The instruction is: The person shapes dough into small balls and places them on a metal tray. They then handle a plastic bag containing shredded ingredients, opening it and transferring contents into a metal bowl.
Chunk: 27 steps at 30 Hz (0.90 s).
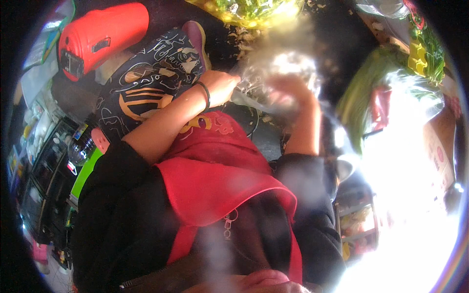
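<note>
My left hand [219, 89], with a black band at its wrist, has its fingers closed at the rim of a clear plastic bag [253, 78]. Pale, flaky bits appear inside the bag, though strong glare washes out much of it. Over the bag's right side is my right hand [289, 89], blurred and partly lost in the light. Its fingers are too unclear to show whether they hold anything. A red apron [220, 146] covers my lap below both hands.
Pale peel-like scraps [245, 40] litter the dark floor. Beyond them lies a yellow bag [253, 22] of greens. Long green vegetables [361, 99] and bagged greens [427, 55] are at right. A red cylindrical container [106, 36] and a plastic bottle [81, 146] are at left.
</note>
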### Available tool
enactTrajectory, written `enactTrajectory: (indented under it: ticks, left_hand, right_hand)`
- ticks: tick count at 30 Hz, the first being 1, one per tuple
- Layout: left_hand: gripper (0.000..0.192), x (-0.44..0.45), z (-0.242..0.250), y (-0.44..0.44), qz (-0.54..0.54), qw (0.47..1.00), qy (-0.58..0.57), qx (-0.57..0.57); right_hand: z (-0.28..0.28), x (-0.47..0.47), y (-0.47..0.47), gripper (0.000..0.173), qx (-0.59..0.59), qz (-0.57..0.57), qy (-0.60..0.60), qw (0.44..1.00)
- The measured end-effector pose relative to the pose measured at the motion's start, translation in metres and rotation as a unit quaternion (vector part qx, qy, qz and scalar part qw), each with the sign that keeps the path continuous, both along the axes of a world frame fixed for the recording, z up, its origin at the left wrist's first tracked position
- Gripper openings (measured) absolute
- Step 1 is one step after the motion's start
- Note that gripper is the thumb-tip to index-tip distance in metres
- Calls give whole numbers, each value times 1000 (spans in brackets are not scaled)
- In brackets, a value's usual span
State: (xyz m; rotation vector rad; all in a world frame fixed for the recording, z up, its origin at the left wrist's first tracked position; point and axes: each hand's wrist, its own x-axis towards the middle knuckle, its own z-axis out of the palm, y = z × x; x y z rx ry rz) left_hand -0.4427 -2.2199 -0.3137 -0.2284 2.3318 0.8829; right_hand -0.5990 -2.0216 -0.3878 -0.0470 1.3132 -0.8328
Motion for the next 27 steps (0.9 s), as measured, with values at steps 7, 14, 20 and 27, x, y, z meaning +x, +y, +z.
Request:
enactTrajectory:
  ticks: [7,14,20,27]
  left_hand:
    - [15,7,-13,3,-163,977,-136,30]
    - [14,12,-13,12,-128,975,-151,95]
    - [12,9,-12,16,-128,979,-121,105]
    - [11,11,-14,19,-115,979,-119,116]
  right_hand:
    - [-104,-58,4,18,24,-203,408,890]
    - [-215,-89,-3,48,283,115,520,798]
    - [-183,-84,-27,39,319,-222,521,760]
    - [-188,-96,-63,32,335,-114,417,837]
